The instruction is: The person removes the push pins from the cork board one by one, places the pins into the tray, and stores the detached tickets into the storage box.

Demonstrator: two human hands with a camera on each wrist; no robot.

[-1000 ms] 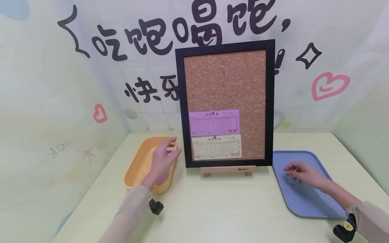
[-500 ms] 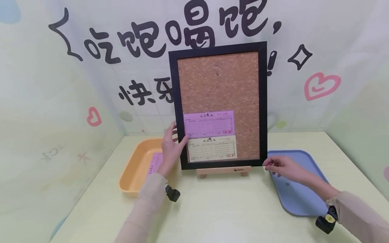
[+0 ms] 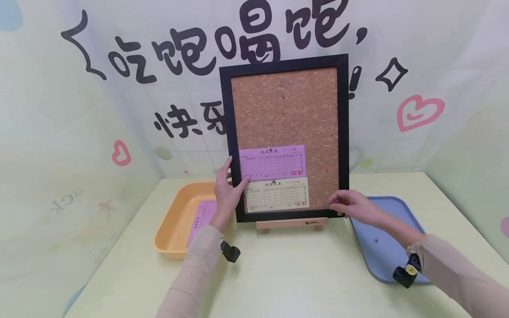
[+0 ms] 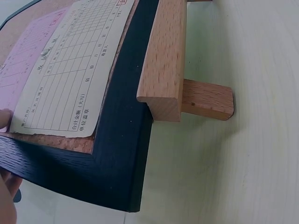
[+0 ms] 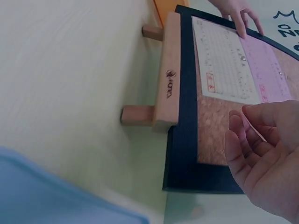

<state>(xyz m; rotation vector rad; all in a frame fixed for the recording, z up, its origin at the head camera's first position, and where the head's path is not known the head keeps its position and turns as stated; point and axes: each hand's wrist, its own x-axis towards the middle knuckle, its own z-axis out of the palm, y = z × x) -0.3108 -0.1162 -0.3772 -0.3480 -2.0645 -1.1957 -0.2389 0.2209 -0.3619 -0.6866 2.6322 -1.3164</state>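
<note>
A black-framed cork board (image 3: 286,110) leans on a small wooden easel (image 3: 292,224). My left hand (image 3: 227,192) grips its left edge, thumb in front and fingers beyond the edge. On the lower left of the cork, a purple form (image 3: 272,162) is pinned above a cream form (image 3: 277,195). My right hand (image 3: 354,205) is at the board's lower right corner, thumb and forefinger brought together. In the right wrist view, a thin pale sliver (image 5: 254,128) shows between its thumb and fingers; I cannot tell what it is.
On the left stands a yellow tray (image 3: 169,221) with a purple paper form (image 3: 203,216) in it. A blue tray (image 3: 391,260) lies on the right with a small dark item (image 3: 375,240) inside. Printed fabric walls (image 3: 191,154) close off the back and sides.
My left hand has moved from the yellow tray to the board's left edge. My right hand has moved left from over the blue tray to the board's lower right corner.
</note>
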